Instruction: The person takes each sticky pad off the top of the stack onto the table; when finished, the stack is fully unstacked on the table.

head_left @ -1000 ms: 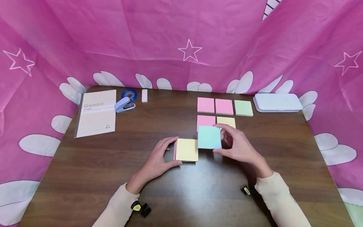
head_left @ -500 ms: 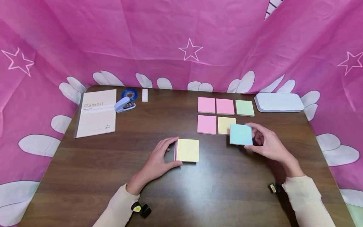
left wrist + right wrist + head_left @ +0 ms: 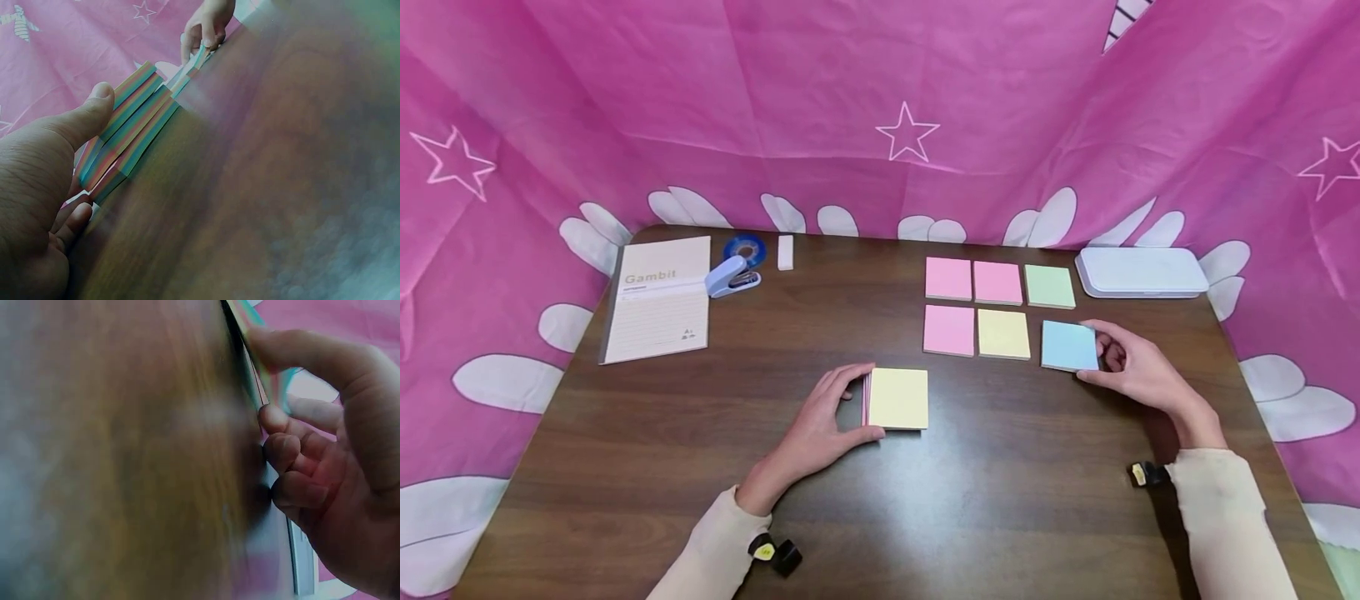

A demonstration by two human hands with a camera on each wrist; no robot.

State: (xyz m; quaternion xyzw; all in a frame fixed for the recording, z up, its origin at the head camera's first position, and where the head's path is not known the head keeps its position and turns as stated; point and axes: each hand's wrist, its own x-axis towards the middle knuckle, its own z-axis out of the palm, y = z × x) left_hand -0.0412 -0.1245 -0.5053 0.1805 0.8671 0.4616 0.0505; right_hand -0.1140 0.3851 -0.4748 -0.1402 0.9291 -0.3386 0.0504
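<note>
In the head view, my left hand (image 3: 820, 421) grips the left side of a stack of sticky note pads (image 3: 898, 398), thumb at the near edge and fingers at the far one. Yellow tops the stack; in the left wrist view the striped edges of several pads (image 3: 134, 122) show, slightly offset. My right hand (image 3: 1142, 367) pinches a blue sticky note pad (image 3: 1067, 345) by its right side, low at the table, just right of a yellow pad (image 3: 1003, 334). Left of that lies a pink pad (image 3: 949, 331). Behind are two more pink pads (image 3: 947, 278) and a green pad (image 3: 1049, 287).
A white case (image 3: 1141, 272) sits at the back right. On the left lie a notebook (image 3: 662, 308), a light-blue stapler (image 3: 730, 277), a roll of blue tape (image 3: 745, 250) and a small white block (image 3: 786, 252). A pink curtain (image 3: 820, 100) hangs behind the table.
My right hand has carried the blue pad rightwards from beside the stack, past the yellow pad, and lowered it at the table. My left hand has stayed on the stack.
</note>
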